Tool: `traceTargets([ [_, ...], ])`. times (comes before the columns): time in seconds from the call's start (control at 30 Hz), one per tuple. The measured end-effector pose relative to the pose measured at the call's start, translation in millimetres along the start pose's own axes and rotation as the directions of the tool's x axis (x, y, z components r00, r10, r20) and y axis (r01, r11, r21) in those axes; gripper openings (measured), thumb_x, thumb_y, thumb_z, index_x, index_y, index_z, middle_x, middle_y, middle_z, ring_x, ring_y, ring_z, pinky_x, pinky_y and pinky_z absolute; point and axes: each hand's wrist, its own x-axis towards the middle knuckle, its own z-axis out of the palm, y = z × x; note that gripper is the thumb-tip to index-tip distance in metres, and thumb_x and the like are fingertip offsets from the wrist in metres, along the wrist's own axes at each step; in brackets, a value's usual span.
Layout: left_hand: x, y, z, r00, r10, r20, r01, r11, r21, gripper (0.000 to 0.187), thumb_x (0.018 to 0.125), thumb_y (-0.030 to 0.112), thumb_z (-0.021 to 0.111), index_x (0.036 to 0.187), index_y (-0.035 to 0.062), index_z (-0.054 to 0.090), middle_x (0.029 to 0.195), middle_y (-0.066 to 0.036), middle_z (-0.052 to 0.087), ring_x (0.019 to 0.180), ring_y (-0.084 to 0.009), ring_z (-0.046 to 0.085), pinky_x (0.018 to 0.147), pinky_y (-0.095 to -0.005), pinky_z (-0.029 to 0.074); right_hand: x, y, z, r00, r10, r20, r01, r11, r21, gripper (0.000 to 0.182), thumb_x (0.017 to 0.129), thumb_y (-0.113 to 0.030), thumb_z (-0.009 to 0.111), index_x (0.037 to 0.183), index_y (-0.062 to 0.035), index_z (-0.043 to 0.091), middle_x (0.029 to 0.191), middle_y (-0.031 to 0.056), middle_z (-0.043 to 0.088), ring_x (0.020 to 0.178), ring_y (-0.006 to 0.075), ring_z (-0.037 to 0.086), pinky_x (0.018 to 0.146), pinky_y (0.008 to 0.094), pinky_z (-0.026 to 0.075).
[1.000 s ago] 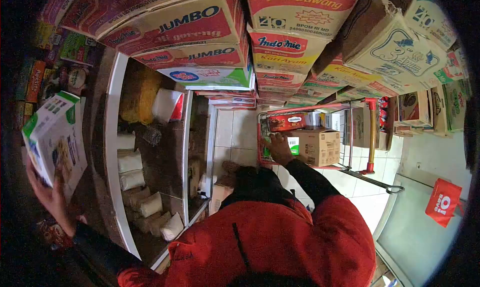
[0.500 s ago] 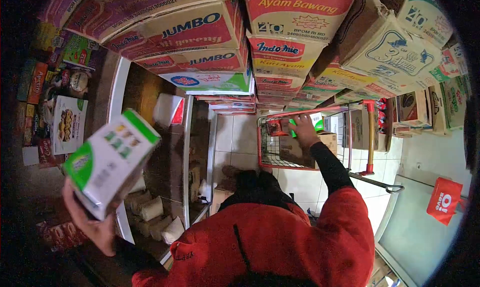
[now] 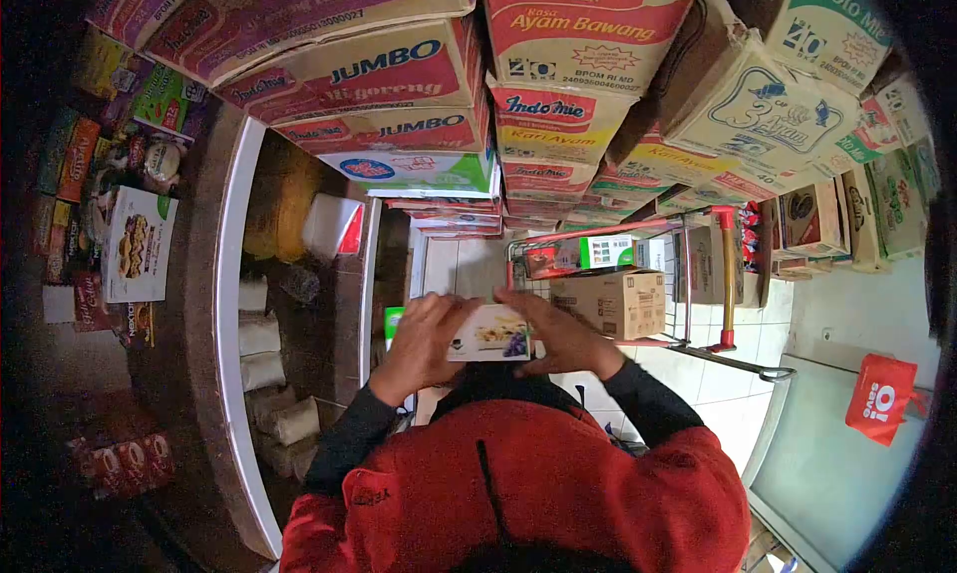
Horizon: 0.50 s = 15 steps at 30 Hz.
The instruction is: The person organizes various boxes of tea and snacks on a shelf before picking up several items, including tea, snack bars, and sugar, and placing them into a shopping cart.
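Close in front of my body is a white and green box [image 3: 488, 340], with pictures of food and grapes on the side that shows. My left hand [image 3: 424, 342] wraps over its left part, and a green end sticks out past the fingers. At its right end, my right hand [image 3: 563, 336] holds the box with the thumb near the top edge. Just beyond my right hand is a red-rimmed wire shopping cart [image 3: 727, 274]. Inside the cart lie a brown cardboard carton [image 3: 610, 306] and another green and white box [image 3: 606, 252].
Stacked noodle cartons [image 3: 558, 124] rise ahead and to the right. On my left stands a shelf with a white edge [image 3: 231, 194], holding several pale packs [image 3: 261, 337]. A red bag [image 3: 881, 399] hangs by the pale panel at right.
My left hand has brought its white and green box from the far left to my front. My right hand has left the box in the cart and now grips this one too.
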Motion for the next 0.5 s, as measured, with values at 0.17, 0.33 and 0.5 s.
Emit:
traceTargets([
  [0.17,7.8,-19.0,45.1,0.999,0.02,-0.032,-0.029,0.945,-0.325,0.082,0.057,0.021,0.08,0.13,0.0077,0.047,0.121,-0.013,0.051,0.11,-0.0332,0.047,0.095,-0.0439,0.038,-18.0,0.6,5.7,0.954,0.195,-0.228,-0.181,0.98,0.082,0.101,0.058,-0.024,0.084,0.14,-0.0068,0.028,0.125,0.022,0.049,0.115,0.039,0.05,0.096,0.042,0.043],
  [0.33,15.6,-19.1,37.2,0.954,0.025,-0.3,-0.118,0.948,-0.296,0.075,0.063,0.015,0.078,0.13,0.0064,0.047,0.129,-0.016,0.048,0.122,-0.033,0.043,0.104,-0.0419,0.033,-36.5,19.6,-5.4,0.797,0.397,-0.455,-0.377,0.916,0.139,0.081,0.059,-0.02,0.084,0.126,-0.0014,0.044,0.114,0.0181,0.056,0.104,0.0282,0.057,0.09,0.0376,0.046],
  [0.5,-30.8,-40.8,-17.8,0.884,-0.195,-0.424,0.163,0.98,-0.11,0.065,0.072,0.014,0.073,0.13,0.0017,0.045,0.129,-0.018,0.047,0.123,-0.0344,0.041,0.106,-0.0422,0.031,-70.3,52.2,-41.7,0.53,0.458,-0.713,-0.499,0.849,0.175,0.068,0.061,-0.013,0.081,0.118,0.002,0.048,0.097,0.016,0.063,0.086,0.0268,0.063,0.079,0.0359,0.05],
])
